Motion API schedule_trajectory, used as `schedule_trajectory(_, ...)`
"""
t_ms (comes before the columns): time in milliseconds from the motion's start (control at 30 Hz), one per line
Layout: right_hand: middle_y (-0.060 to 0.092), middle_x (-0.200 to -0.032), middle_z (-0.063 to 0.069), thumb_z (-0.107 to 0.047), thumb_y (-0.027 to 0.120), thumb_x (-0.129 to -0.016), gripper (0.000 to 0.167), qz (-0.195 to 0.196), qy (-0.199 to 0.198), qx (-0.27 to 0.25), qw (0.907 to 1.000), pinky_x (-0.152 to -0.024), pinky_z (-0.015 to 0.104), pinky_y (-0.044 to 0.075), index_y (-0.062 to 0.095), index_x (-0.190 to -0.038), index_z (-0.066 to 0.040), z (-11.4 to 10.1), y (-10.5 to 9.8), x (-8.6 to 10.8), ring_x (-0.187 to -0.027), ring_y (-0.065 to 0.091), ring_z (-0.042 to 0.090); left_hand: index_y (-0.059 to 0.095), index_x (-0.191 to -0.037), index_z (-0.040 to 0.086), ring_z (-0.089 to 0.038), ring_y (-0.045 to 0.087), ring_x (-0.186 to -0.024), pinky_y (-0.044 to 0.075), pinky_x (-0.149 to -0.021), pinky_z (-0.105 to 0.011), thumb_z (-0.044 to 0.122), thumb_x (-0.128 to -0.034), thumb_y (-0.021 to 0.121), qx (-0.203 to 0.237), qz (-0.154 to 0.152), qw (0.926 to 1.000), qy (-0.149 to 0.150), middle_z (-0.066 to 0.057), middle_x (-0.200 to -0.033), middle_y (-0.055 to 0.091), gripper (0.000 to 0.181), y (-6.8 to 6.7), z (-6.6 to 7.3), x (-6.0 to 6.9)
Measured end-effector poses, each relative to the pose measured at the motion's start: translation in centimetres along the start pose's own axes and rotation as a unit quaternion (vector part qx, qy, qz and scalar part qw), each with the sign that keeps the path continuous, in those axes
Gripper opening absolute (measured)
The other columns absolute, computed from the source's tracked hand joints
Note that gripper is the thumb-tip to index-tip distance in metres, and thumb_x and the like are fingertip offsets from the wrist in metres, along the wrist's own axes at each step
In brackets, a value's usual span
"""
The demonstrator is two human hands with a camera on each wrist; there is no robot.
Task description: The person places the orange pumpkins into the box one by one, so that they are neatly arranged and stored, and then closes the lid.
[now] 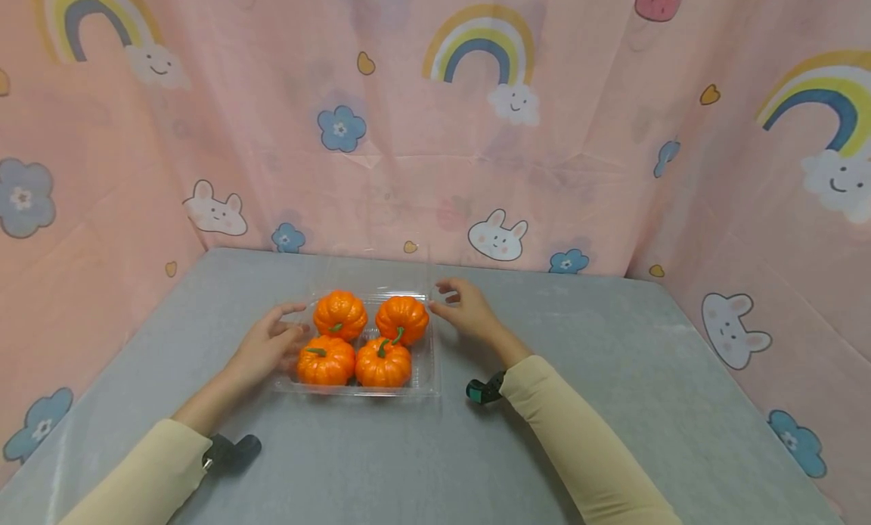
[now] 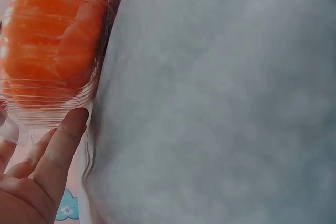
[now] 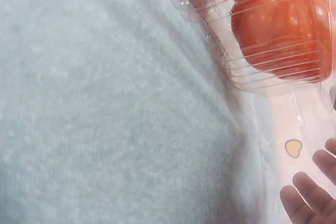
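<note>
A clear plastic clamshell box (image 1: 423, 370) lies on the table with several small orange pumpkins (image 1: 327, 362) in it, each with a green stem. Its transparent lid (image 1: 377, 271) is raised at the back and hard to make out. My left hand (image 1: 267, 347) is at the box's left side, fingers loosely extended; in the left wrist view a fingertip (image 2: 77, 116) reaches the ribbed wall, though contact is hard to tell. At the back right corner, my right hand (image 1: 469, 309) has its fingers loosely bent and holds nothing. The right wrist view shows its fingers (image 3: 310, 195) spread near the box.
The grey table (image 1: 612, 358) extends around the box on every side. A pink curtain (image 1: 578, 169) with rainbows, rabbits and flowers encloses the back and both sides. Dark wrist cameras (image 1: 234, 453) are strapped at both cuffs.
</note>
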State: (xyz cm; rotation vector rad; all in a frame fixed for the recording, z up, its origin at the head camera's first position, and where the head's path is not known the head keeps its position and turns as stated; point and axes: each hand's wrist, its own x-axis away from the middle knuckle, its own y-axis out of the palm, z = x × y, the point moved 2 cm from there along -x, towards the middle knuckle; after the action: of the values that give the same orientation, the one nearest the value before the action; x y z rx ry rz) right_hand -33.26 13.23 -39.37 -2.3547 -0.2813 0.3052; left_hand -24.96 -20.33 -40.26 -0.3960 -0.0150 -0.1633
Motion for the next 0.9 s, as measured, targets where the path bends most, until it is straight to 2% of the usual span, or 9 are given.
schedule_trajectory(233,0.057,-0.129,0.017,-0.03,0.066,-0.09,0.051,0.002,0.008,-0.007,0.9999,-0.094,0.047,0.053,0.051,-0.133,-0.004,-0.14,0.02,0.02,-0.115,0.059,0.035,0.03,-0.148,0.009,-0.028,0.065,-0.103,0.06,-0.075,-0.034,0.024,-0.102,0.043,0.009,0.001,0.9999,-0.005,-0.03,-0.138,0.047,0.05,0.08,0.0,-0.05)
schedule_trajectory(467,0.057,-0.128,0.019,-0.025,0.067,-0.09,0.05,0.002,0.013,-0.057,0.9983,-0.092,0.048,0.054,0.049,-0.133,-0.007,-0.31,0.08,0.14,-0.115,0.058,0.038,0.03,-0.147,0.009,-0.031,0.065,-0.104,0.06,-0.074,-0.034,0.023,-0.1021,0.043,0.009,0.003,0.9999,-0.008,-0.031,-0.139,0.047,0.049,0.1,-0.02,-0.07)
schedule_trajectory(700,0.057,-0.128,0.016,-0.023,0.069,-0.088,0.047,0.013,0.041,-0.084,0.9955,-0.072,0.04,0.06,0.049,-0.129,-0.011,-0.63,0.17,0.39,-0.112,0.059,0.034,0.03,-0.148,0.01,-0.028,0.066,-0.103,0.06,-0.075,-0.033,0.026,-0.1022,0.043,0.008,0.002,0.9999,-0.012,-0.03,-0.14,0.046,0.05,0.05,0.11,-0.02)
schedule_trajectory(900,0.059,-0.124,0.015,-0.019,0.07,-0.087,0.041,0.031,0.042,-0.09,0.9945,-0.067,0.035,0.059,0.05,-0.122,-0.012,-0.9,0.15,0.58,-0.105,0.061,0.033,0.03,-0.148,0.009,-0.027,0.066,-0.102,0.06,-0.074,-0.033,0.027,-0.1024,0.043,0.012,0.0,0.9999,-0.009,-0.03,-0.139,0.047,0.05,-0.01,0.15,0.08)
